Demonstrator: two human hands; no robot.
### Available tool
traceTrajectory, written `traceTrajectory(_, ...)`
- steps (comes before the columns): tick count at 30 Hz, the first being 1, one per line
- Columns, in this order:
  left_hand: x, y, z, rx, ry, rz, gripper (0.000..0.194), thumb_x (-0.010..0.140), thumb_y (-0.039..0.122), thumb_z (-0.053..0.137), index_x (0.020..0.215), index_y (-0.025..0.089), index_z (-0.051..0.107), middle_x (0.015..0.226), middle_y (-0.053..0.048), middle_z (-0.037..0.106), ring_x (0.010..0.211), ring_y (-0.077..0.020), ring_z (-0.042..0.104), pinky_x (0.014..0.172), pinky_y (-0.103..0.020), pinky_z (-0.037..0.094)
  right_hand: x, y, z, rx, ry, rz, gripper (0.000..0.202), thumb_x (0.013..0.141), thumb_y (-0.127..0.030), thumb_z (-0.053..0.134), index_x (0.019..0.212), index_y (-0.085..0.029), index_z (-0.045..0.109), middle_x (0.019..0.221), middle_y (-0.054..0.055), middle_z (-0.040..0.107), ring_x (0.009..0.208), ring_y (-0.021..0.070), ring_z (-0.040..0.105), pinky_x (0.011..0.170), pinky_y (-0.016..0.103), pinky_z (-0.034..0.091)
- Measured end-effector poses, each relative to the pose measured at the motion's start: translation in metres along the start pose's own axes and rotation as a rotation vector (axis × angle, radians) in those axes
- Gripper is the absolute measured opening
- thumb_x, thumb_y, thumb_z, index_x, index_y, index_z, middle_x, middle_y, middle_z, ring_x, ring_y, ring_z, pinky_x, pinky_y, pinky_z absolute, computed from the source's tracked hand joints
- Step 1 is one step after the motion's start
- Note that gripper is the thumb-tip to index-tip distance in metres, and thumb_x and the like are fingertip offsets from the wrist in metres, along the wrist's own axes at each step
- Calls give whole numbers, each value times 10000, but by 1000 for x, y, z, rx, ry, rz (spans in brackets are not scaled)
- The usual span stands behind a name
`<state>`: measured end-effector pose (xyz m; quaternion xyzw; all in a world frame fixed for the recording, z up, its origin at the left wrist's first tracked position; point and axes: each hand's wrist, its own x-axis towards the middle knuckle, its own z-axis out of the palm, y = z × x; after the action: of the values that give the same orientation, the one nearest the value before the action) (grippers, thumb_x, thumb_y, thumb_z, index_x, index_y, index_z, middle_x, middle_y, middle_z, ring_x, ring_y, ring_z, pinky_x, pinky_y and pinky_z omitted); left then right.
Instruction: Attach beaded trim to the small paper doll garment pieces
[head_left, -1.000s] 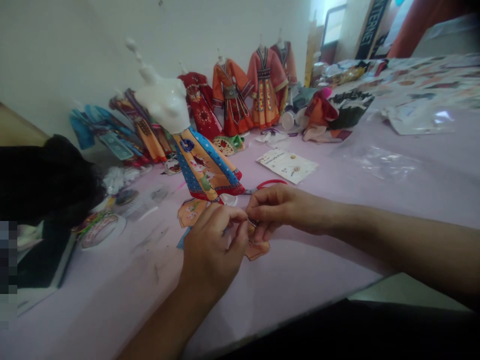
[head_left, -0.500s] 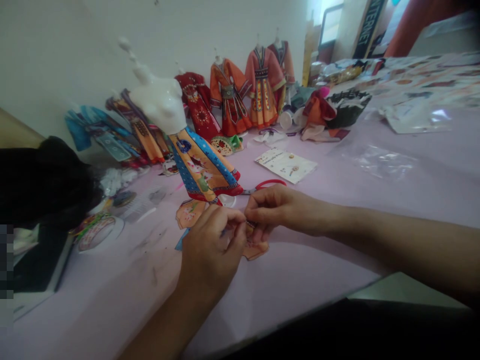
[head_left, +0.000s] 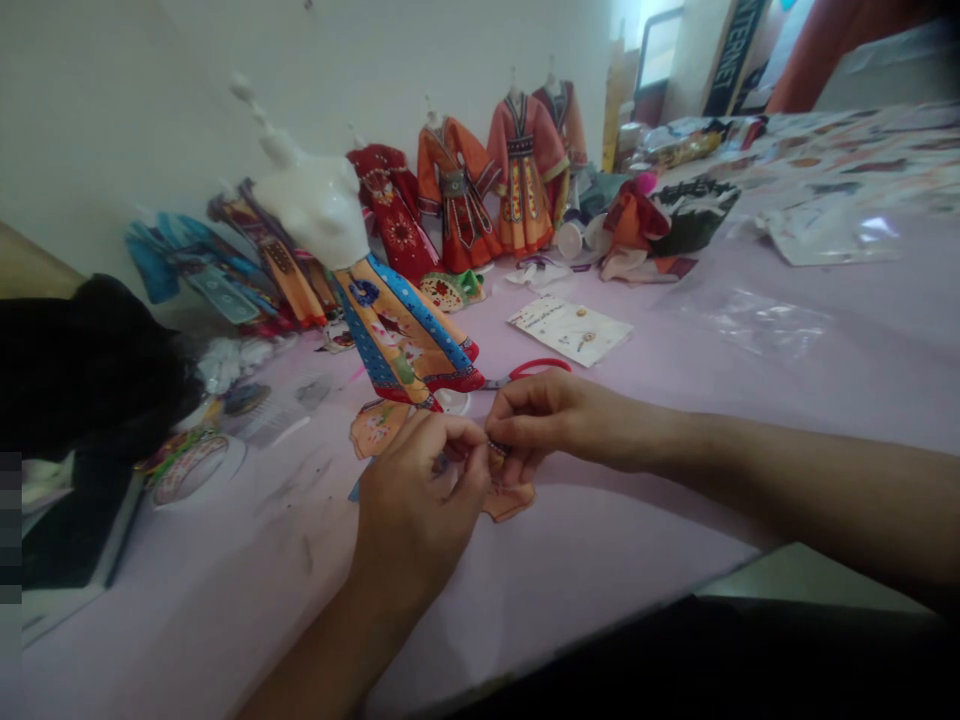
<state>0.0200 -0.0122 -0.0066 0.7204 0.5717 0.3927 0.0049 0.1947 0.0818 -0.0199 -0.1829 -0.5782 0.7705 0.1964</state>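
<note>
My left hand (head_left: 424, 490) and my right hand (head_left: 559, 420) meet over the pink table, fingertips pinched together. Between them is a small piece of patterned trim (head_left: 496, 455), mostly hidden by the fingers. An orange fabric piece (head_left: 511, 502) hangs or lies just under my right fingertips. Another orange floral piece (head_left: 379, 428) lies behind my left hand, with a bit of blue fabric beside it. Just behind the hands stands a white mannequin (head_left: 322, 205) in an orange and blue skirt (head_left: 409, 335).
Red-handled scissors (head_left: 541, 366) and a white card (head_left: 571, 328) lie beyond my right hand. Small dressed mannequins (head_left: 457, 190) line the wall. At the left are a tape roll (head_left: 196, 470) and a black item (head_left: 90, 370). A plastic bag (head_left: 765, 320) lies right.
The view has shifted very slightly. Both hands keep nearly the same pinched pose over the small trim.
</note>
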Motion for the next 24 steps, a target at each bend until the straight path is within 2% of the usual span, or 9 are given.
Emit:
traceTrajectory(4,0,-1,1,-40,12,-31,124,780,112,641,745,231,645,674,52,595,641,-127,573,554,-238,418,1,1,-1,-9,-13,-5,121,873,-212,752,848,-119,679,768,41,753,679,112,729,674,217,614)
traceTrajectory(8,3,3,0,-124,-18,-129,122,771,128,635,709,229,661,638,49,598,607,-122,569,552,-226,450,2,3,-1,17,-15,-9,155,834,-216,794,839,-118,673,758,38,749,675,115,731,658,209,612)
traceTrajectory(16,8,-1,0,-637,-153,-425,88,782,156,655,714,208,673,678,30,686,605,-109,657,573,-197,549,1,2,1,60,-28,-17,265,830,-327,830,840,-121,663,783,30,739,706,110,730,683,214,615)
traceTrajectory(21,8,-6,2,-794,-177,-545,78,754,156,701,693,193,671,659,33,669,594,-89,635,576,-182,538,2,2,2,66,-24,-22,305,816,-362,841,850,-120,658,773,32,741,692,111,730,682,217,617)
traceTrajectory(24,8,-6,2,-811,-164,-563,78,740,160,705,678,188,669,656,35,652,584,-84,611,572,-187,524,3,3,2,49,-38,-34,241,841,-312,813,860,-120,668,779,34,747,692,112,730,678,217,615)
